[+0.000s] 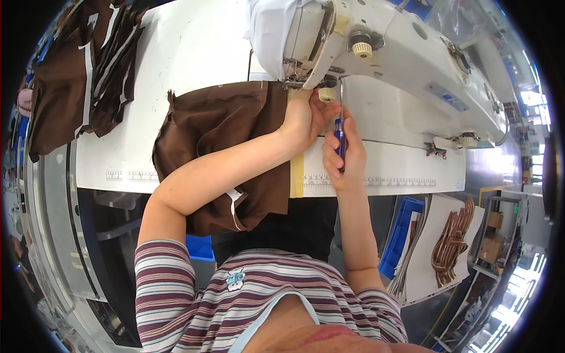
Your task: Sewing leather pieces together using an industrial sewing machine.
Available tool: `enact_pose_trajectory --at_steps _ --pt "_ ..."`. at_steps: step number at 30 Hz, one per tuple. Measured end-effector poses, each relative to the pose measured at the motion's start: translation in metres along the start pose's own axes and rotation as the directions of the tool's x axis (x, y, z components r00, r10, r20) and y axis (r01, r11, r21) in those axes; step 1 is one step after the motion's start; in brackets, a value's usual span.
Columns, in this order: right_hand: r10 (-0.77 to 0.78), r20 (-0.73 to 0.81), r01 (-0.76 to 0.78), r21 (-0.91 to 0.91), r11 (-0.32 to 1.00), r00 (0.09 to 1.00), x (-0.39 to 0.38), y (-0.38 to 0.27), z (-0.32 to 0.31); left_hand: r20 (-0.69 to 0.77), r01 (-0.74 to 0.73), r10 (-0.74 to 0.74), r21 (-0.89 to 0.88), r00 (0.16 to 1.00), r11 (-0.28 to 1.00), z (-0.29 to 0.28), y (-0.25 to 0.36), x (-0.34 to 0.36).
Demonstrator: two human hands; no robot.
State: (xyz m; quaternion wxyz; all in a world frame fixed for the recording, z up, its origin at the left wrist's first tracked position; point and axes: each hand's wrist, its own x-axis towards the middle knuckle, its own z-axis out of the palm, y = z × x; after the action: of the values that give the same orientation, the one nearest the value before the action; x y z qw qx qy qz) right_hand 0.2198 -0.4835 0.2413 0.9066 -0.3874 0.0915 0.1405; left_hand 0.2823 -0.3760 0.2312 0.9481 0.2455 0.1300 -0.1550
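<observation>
My right hand (351, 154) is wrapped round a screwdriver (339, 141) with a dark blue handle. Its thin metal shaft points up toward the head of a white sewing machine (388, 65). Beside the shaft, my left hand (305, 120) reaches in under the machine head, next to a cream knob (327, 94). Its fingers are curled in, and the machine partly hides the tips; what they hold cannot be made out. Brown fabric (220, 123) lies under my left forearm and hangs over the table's front edge. A yellow strip (297, 176) runs along the fabric's right side.
More brown pieces with white strips (88, 76) are heaped at the far left of the white table (176, 35). Pale cloth (269, 35) hangs by the machine head. Below the table at right are a blue bin (400, 235) and a bundle of brown strips (453, 244).
</observation>
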Motion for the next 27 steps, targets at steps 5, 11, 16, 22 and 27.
enact_pose_trajectory --at_steps 5,11,16,22,27 --pt "-0.002 -0.035 0.003 0.053 0.999 0.999 0.004 0.002 -0.002 0.012 -0.027 0.027 -0.014 1.0 1.0 -0.002 -0.002 0.003" --pt "0.006 -0.001 -0.006 0.08 0.997 1.0 0.005 0.002 -0.003 -0.035 -0.03 0.03 -0.008 0.999 1.0 0.002 -0.001 0.001" --pt "0.019 -0.003 -0.018 0.132 0.991 1.0 0.005 0.002 0.001 -0.053 -0.04 0.039 -0.01 0.998 0.999 0.0 -0.001 0.0" --pt "0.024 -0.103 -0.007 0.165 0.986 0.994 -0.002 -0.005 -0.004 -0.033 -0.07 0.07 -0.001 0.997 0.998 -0.002 -0.001 0.001" --pt "-0.026 -0.138 0.022 -0.031 0.999 0.99 -0.037 -0.009 0.0 0.013 -0.038 0.038 0.008 0.999 0.999 -0.001 -0.002 -0.007"
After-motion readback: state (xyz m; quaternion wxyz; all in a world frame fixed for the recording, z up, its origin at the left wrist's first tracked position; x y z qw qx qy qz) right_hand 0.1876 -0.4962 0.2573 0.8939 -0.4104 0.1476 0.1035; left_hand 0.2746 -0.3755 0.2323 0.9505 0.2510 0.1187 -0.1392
